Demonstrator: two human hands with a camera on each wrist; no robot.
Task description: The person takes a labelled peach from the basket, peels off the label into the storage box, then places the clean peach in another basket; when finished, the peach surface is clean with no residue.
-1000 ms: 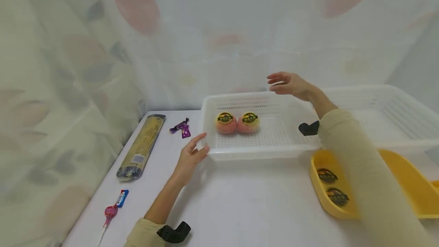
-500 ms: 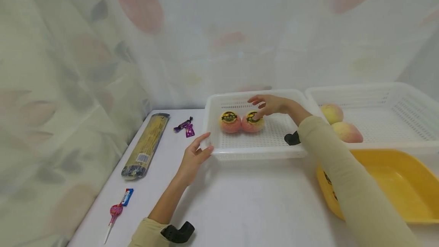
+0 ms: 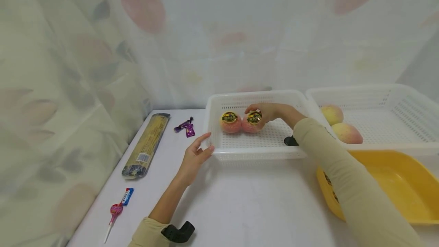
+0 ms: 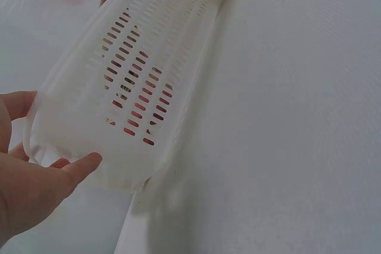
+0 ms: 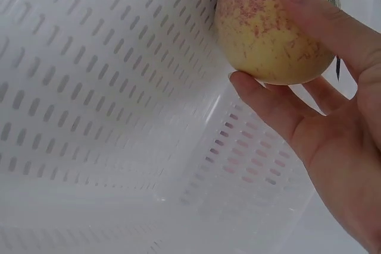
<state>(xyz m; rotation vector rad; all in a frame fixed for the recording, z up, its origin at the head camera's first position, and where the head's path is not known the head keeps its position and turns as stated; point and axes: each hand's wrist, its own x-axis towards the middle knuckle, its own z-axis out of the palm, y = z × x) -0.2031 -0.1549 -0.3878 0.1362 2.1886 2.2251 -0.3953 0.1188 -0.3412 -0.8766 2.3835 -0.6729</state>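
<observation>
Peach (image 3: 251, 125), rightmost of two in the left basket (image 3: 253, 151), lies gripped by my nearer right hand (image 3: 270, 112); my left hand (image 3: 193, 159) pinches the basket's left rim.

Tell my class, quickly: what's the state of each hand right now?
Left hand: closed, holding the left white basket by a corner.
Right hand: closed, holding a labelled peach in that basket.

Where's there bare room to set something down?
Bare: the tabletop between left hand and yellow tub, in front of the left basket; also the right basket, right of its fruit. Crowded: the left strip, with packet, purple candies and lollipop.
</observation>
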